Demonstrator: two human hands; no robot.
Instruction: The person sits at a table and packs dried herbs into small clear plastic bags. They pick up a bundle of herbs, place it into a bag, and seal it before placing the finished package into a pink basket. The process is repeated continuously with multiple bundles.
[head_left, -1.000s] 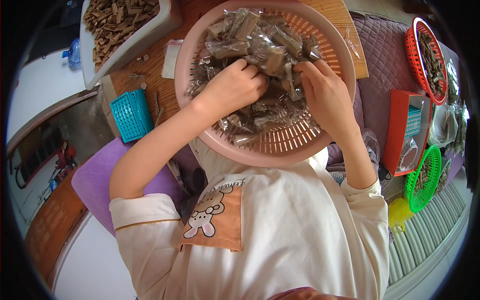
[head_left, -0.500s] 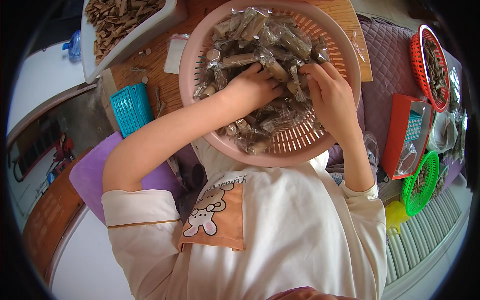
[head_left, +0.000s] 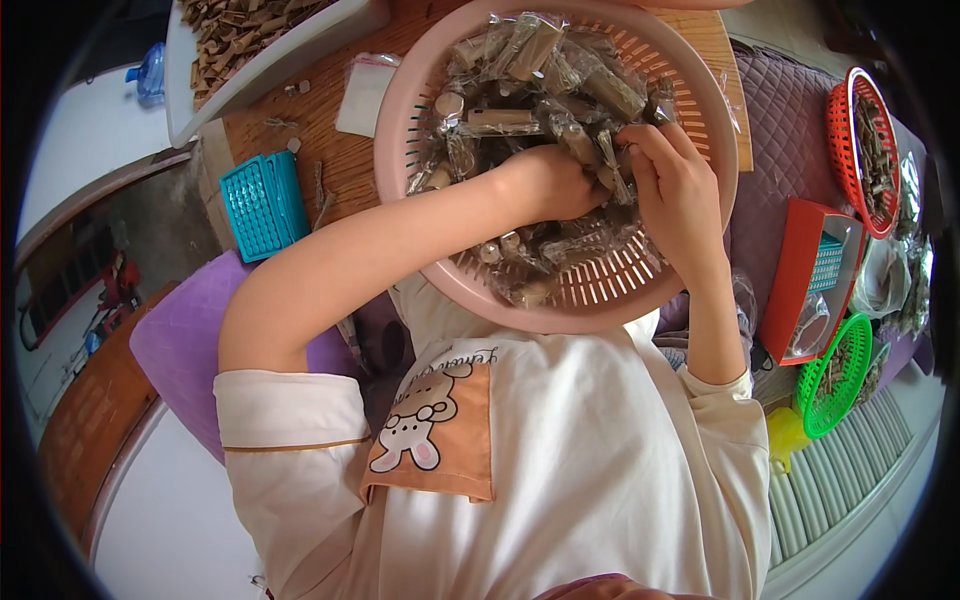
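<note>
A pink slotted plastic basket holds a heap of small brown bundles in clear plastic wrap. My left hand reaches in from the left and curls under the heap's right part. Its fingers are mostly hidden, so what they grip cannot be seen. Close beside it, my right hand bends its fingers inward at the right side of the heap. Its thumb and fingertips pinch a clear-wrapped bundle with a twisted wrapper, between the two hands.
A white bin of loose brown pieces stands at upper left on the wooden table. Teal slotted trays and a clear plastic bag lie near it. At right are a red basket, a red box and a green basket.
My left hand has moved right and deeper among the bundles, toward my right hand, and its fingers have gone out of sight. The basket appears slightly farther right in view.
</note>
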